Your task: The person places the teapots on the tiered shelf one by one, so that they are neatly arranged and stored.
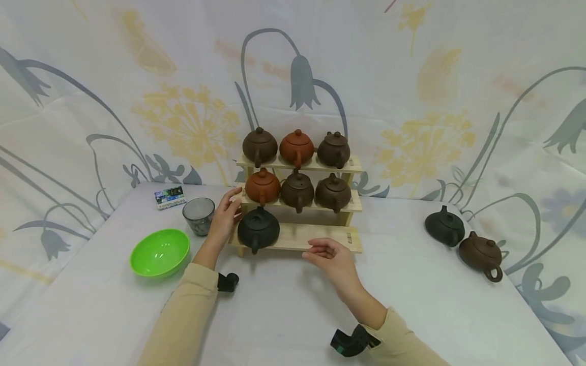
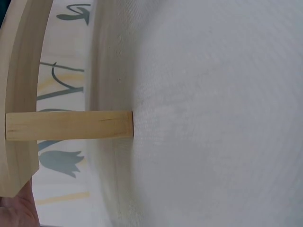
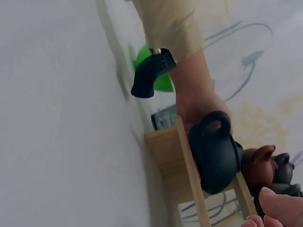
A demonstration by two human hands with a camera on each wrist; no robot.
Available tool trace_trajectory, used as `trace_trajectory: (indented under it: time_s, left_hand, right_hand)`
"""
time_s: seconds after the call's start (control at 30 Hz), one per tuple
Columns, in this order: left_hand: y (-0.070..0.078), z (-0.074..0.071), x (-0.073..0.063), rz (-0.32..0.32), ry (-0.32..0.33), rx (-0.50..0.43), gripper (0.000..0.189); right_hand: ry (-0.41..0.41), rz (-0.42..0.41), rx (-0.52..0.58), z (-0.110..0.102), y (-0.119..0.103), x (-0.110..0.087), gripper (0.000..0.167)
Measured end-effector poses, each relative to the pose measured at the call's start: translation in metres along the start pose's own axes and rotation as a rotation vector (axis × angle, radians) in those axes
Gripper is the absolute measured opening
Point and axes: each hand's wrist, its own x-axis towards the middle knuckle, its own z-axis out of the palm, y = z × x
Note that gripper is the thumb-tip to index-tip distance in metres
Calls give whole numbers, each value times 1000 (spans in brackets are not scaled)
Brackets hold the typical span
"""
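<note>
A three-tier wooden rack [image 1: 311, 237] stands at the back of the table. Its lowest tier bears a black teapot [image 1: 259, 231] at the left end. Beside that teapot, my left hand [image 1: 223, 217] is at the rack's left end, fingers reaching up by the middle tier; the left wrist view shows part of this hand [image 2: 20, 210] behind the plank's end. My right hand [image 1: 333, 262] hovers at the front edge of the lowest tier, fingers loosely bent and holding nothing. Two dark brown teapots and a reddish one [image 1: 263, 187] share the middle tier.
More teapots, one of them reddish [image 1: 297, 146], line the top tier. To the left are a green bowl [image 1: 159, 252], a grey glass cup [image 1: 199, 216] and a small patterned box [image 1: 170, 197]. At right sit a black teapot [image 1: 444, 226] and a brown one [image 1: 479, 252].
</note>
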Motion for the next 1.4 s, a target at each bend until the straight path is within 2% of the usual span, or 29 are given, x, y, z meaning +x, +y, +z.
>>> trace_trajectory:
  time_s: [0.2,0.43,0.57,0.7,0.87,1.23,1.4]
  left_hand:
    - [0,-2,0,-4,-16,13,42]
    - [1,-7,2,-25,-77,-3,44]
    - [2,-10,2,-1,-97,62,46]
    - [1,-10,3,3,-102,111,47]
    - [1,-8,2,-14,-87,108,47]
    - [2,-5,0,-5,-64,103,43]
    - [2,-5,1,-11,-68,101,44]
  right_hand:
    - [68,23,-10,-29,2,-6,33]
    - [125,60,-44,-64,3,-13,36]
    - [168,98,-89,-87,1,-16,39]
    - [213,108,-127,-111,-1,-18,39]
    - [266,97,-155,-140,-1,-20,28]
    - [301,33,-101,-198,12,-13,19]
    - [346,90,-184,-219,15,-3,22]
